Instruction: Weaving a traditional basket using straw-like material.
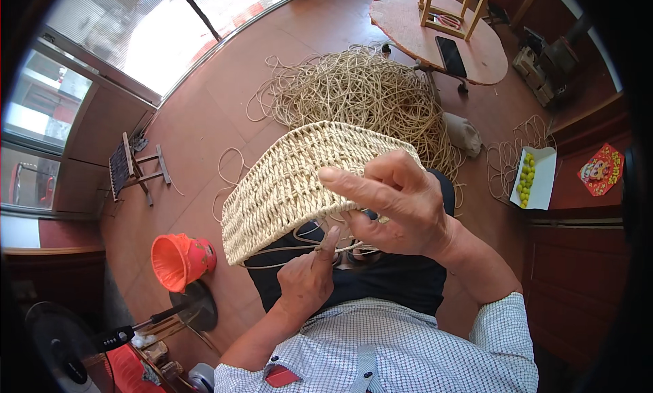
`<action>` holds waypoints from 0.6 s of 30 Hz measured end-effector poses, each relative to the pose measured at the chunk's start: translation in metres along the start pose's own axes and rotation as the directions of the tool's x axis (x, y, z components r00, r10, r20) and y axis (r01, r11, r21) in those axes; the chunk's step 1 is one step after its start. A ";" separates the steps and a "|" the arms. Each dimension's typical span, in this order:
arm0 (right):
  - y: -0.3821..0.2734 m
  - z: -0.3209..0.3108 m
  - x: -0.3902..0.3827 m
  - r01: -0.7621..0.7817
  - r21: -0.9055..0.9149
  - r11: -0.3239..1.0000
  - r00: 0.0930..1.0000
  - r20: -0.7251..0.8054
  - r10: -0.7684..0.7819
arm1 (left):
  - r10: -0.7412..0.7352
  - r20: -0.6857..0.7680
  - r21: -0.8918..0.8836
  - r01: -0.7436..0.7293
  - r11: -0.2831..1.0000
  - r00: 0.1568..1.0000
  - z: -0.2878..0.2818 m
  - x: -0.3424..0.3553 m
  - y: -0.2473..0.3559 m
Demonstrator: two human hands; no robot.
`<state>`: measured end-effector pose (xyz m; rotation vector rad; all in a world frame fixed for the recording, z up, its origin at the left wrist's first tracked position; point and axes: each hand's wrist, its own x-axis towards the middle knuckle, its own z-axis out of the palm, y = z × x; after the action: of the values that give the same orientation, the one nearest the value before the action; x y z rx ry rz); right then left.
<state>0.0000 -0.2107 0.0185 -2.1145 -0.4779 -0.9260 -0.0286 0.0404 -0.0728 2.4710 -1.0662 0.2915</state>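
Note:
A pale woven straw-cord basket [306, 182] lies tilted across my lap, its wall of thick twisted cord facing up. My right hand [401, 202] is at the basket's near right edge, index finger stretched over the weave and the other fingers curled; what they hold is hidden. Below the edge, my left hand [307, 277] is closed with one finger raised against a thin loose cord [292, 248]. Several strands run between the two hands near the basket's rim.
A big heap of loose cord [354, 87] covers the floor ahead. Beyond it stands a round table [401, 19] with a phone [451, 56]. An orange-red bucket [178, 260] and a fan [64, 352] are on my left. A white tray [539, 182] with yellow-green fruit sits right.

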 end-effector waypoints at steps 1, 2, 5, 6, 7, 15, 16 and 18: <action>-0.002 -0.003 0.000 0.030 -0.079 0.996 0.998 0.057 -0.026 | -0.001 0.011 0.017 0.001 1.000 1.000 -0.001 -0.001 0.000; 0.000 -0.003 0.000 0.030 -0.079 0.996 0.998 0.059 -0.025 | -0.003 0.011 0.015 0.003 1.000 1.000 -0.001 -0.001 0.000; 0.007 -0.002 -0.002 0.072 -0.093 0.993 0.995 0.080 -0.065 | 0.006 0.003 -0.005 -0.006 1.000 1.000 -0.001 0.003 0.000; 0.009 0.000 -0.004 0.085 -0.096 0.992 0.995 0.065 -0.079 | 0.000 0.010 -0.006 0.000 1.000 1.000 -0.001 0.004 0.001; 0.010 0.000 -0.005 0.099 -0.099 0.990 0.994 0.051 -0.094 | -0.007 0.016 -0.006 0.007 1.000 1.000 -0.002 0.004 0.001; 0.002 -0.002 -0.019 0.035 -0.006 0.999 0.988 -0.150 -0.036 | 0.006 0.004 -0.015 -0.006 1.000 1.000 -0.006 0.005 0.002; 0.001 -0.003 -0.023 0.037 -0.016 0.999 0.990 -0.138 -0.039 | 0.000 0.024 0.005 0.000 1.000 1.000 -0.008 0.005 0.003; -0.001 -0.002 -0.019 0.007 -0.074 0.997 0.994 -0.107 -0.015 | 0.008 0.022 0.010 -0.009 1.000 1.000 -0.008 0.009 0.002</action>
<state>-0.0142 -0.2118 0.0056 -2.1164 -0.4067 -1.0723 -0.0245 0.0373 -0.0621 2.4847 -1.0871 0.2741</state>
